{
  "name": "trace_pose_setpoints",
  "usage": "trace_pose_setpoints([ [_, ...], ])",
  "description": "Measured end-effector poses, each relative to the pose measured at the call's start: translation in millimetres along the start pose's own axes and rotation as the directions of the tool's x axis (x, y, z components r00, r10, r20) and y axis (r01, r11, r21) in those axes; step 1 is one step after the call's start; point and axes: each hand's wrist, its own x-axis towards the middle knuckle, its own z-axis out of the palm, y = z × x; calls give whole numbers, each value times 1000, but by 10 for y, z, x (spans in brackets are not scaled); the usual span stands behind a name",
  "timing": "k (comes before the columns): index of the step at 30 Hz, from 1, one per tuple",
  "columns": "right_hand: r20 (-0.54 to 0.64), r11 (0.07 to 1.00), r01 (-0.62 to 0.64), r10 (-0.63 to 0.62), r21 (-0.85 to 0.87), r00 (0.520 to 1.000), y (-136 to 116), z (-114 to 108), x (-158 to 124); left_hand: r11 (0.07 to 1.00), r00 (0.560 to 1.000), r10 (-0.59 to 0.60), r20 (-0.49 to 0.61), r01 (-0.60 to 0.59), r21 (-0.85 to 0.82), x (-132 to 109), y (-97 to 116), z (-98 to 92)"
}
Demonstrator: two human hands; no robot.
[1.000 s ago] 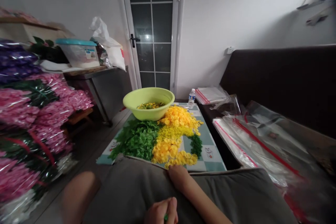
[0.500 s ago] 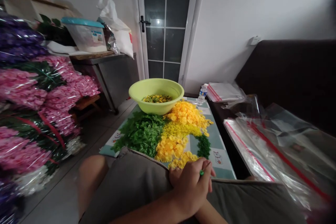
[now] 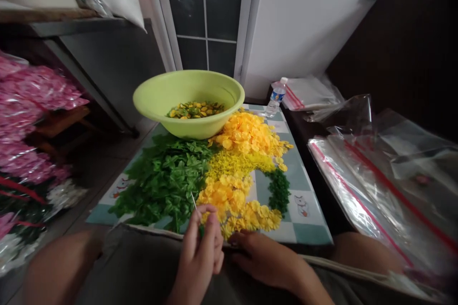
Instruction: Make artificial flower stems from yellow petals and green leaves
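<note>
My left hand (image 3: 203,240) is closed around a thin pale stick (image 3: 193,200) that points up; a bit of green shows between the fingers. Close by on its right, my right hand (image 3: 266,257) rests palm down at the table's near edge. Its fingers are loosely bent and apart, their tips near the yellow flower pieces (image 3: 250,217). Green artificial leaves (image 3: 168,176) lie in a heap on the left. Yellow petals (image 3: 254,133), fine yellow sprigs (image 3: 236,164) and a small dark green bunch (image 3: 279,190) lie to the right.
A lime green basin (image 3: 189,78) holding mixed yellow and green pieces stands at the table's back. A water bottle (image 3: 276,97) is at the far right corner. Plastic sleeves (image 3: 358,186) lie on the dark seat at right. Wrapped pink flowers (image 3: 32,105) fill the left.
My hands, crossed over each other before, have come apart: the left moved left and shows the pale stick, the right lies at the table edge. The view has tilted down and come closer.
</note>
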Motion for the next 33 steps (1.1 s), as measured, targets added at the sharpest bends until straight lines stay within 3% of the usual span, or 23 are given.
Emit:
trace_pose_setpoints([
  [3,-199,985,-170,162,-24,966,311,-255,29,1000,1000,-7,-24,7,-6,148,49,-70],
  [7,-437,940,-339,293,-30,850,731,-402,209,999,999,-40,-17,39,-33,264,78,-81],
  [11,-557,956,-293,252,16,792,1006,-387,438,996,998,-65,-29,62,-67,321,107,-68],
  [16,-654,984,-173,156,38,740,1170,-387,750,980,989,-144,-18,140,-144,372,112,-80],
  [23,-635,994,-90,30,-62,772,1195,-414,996,969,985,-173,-20,166,-185,416,116,-121],
  [28,-621,980,-152,42,-125,782,1162,-400,1001,964,988,-154,-25,144,-223,352,213,-126],
  [33,-647,952,-248,77,-178,758,1215,-347,991,958,991,-105,-78,80,-277,217,285,-97],
])
